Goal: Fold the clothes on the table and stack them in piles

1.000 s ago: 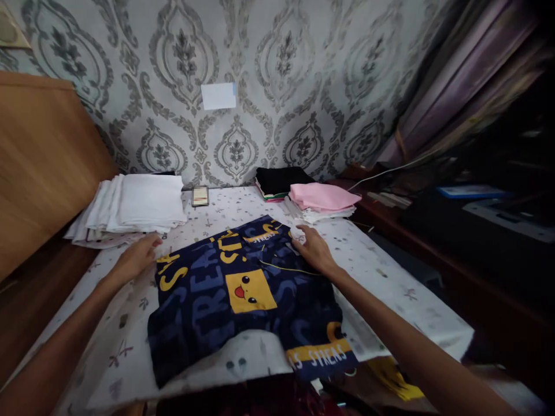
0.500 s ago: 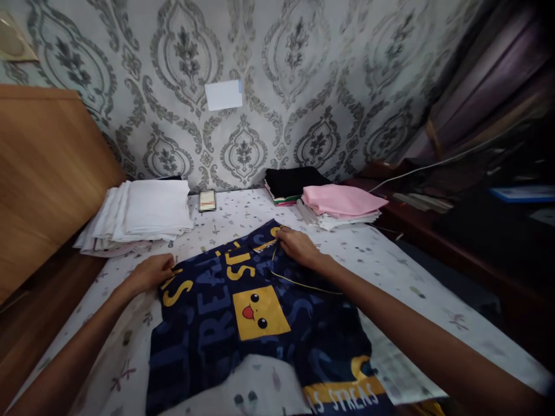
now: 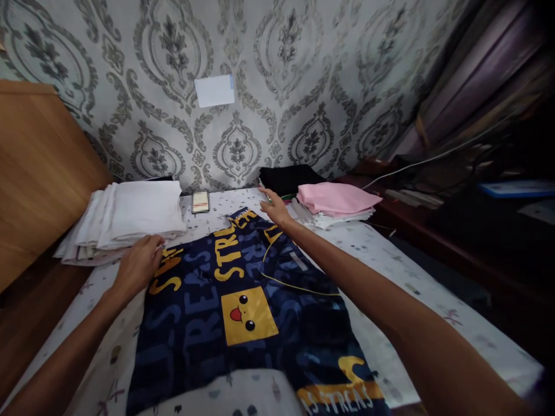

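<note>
the shirt (image 3: 295,323) lies spread on the white printed cover (image 3: 403,266), turned sideways: hem at the left, neck toward the right, one sleeve (image 3: 243,218) pointing at the wall (image 3: 236,130) and the other (image 3: 342,398) running toward the wearer of the camera. the left hand (image 3: 137,267) is at the far corner of the hem with fingers curled; whether they pinch the fabric or only rest by it, i cannot tell. the right hand (image 3: 274,211) is open, thumb and forefinger apart, just past the far sleeve and close to the black stack (image 3: 291,180); nothing shows in its grasp. the shirt looks like thin knit, so i judge it light, limp and hard to harm, apt to ripple if pushed and to trail if lifted by one point. best holds would be the hem corner and the far shoulder seam, pinched through both layers; the yellow-piped neckline (image 3: 299,284) would likely stretch and gape. the white stack (image 3: 145,208) sits near the left hand, the pink cloth (image 3: 338,199) right of the black stack.
</note>
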`<state>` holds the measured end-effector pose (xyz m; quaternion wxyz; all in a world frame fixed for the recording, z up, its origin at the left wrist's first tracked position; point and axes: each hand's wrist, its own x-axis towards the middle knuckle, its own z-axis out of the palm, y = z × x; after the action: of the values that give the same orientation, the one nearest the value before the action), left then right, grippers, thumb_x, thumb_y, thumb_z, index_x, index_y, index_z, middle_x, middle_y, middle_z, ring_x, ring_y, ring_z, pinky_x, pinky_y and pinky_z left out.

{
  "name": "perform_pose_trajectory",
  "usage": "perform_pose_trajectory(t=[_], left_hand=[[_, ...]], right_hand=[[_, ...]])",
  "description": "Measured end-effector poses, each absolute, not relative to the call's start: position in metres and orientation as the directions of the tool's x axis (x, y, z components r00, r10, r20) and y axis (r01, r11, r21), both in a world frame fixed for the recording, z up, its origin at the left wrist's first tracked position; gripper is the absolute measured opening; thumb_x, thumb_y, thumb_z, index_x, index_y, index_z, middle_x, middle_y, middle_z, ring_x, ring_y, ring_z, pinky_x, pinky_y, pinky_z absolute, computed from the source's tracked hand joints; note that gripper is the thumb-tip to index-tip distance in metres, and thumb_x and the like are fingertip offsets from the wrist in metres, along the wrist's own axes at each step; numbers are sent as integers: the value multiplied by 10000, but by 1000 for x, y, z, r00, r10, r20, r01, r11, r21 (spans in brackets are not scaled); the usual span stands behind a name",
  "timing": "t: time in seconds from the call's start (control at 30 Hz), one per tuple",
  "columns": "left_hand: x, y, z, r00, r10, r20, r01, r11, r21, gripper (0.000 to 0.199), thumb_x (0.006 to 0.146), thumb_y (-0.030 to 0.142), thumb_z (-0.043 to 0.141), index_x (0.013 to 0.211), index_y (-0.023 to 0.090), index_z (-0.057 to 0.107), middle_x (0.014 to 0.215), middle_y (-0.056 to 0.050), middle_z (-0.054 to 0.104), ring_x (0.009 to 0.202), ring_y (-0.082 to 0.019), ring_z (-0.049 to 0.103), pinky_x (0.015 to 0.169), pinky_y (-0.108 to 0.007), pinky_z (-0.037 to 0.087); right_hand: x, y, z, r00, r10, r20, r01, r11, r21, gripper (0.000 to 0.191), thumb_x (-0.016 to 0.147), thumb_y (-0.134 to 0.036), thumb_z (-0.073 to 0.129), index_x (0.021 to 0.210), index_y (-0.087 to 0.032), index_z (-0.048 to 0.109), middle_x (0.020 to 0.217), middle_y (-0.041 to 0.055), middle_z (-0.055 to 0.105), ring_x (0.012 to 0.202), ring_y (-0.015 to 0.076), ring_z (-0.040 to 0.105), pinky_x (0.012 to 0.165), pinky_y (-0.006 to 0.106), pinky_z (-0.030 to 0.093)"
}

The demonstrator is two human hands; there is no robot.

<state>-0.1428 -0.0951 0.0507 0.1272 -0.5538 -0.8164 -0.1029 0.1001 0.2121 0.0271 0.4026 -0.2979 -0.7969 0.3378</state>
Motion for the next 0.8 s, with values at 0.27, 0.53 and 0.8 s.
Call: perform_pose_trajectory(t=[0.27, 0.53, 0.8], left_hand=[[-114, -149, 12, -160, 956, 244, 977, 119, 177, 357, 941, 466, 374, 1016, 229, 629, 1024, -87, 667, 971, -274, 628, 856, -414, 514], [-97, -233, -2, 120, 981, 150, 978, -143, 152, 446, 812, 596, 614, 1179, 342, 614, 1238, -50, 646, 1108, -270, 626, 891, -355, 541], [-60, -240, 36, 1, 968, -252, 976, 54, 211, 296, 848, 143, 414, 985, 276, 640, 1001, -48, 711, 868, -220, 675, 777, -341, 515]], right_hand=[[244, 142, -8, -449, 859, 246, 677, 507, -533, 375, 904, -369, 496, 1188, -163, 629, 1140, 137, 594, 881, 225, 663, 844, 387, 539], [316, 62, -13, -353, 926, 136, 837, 377, -396, 385, 837, -596, 531, 838, -219, 604, 882, 77, 643, 806, 241, 630, 709, 341, 479], [311, 49, 1, -387, 920, 68, 779, 365, -510, 296, 787, -489, 516, 618, -257, 443, 532, -1, 534, 493, 180, 505, 515, 303, 376]])
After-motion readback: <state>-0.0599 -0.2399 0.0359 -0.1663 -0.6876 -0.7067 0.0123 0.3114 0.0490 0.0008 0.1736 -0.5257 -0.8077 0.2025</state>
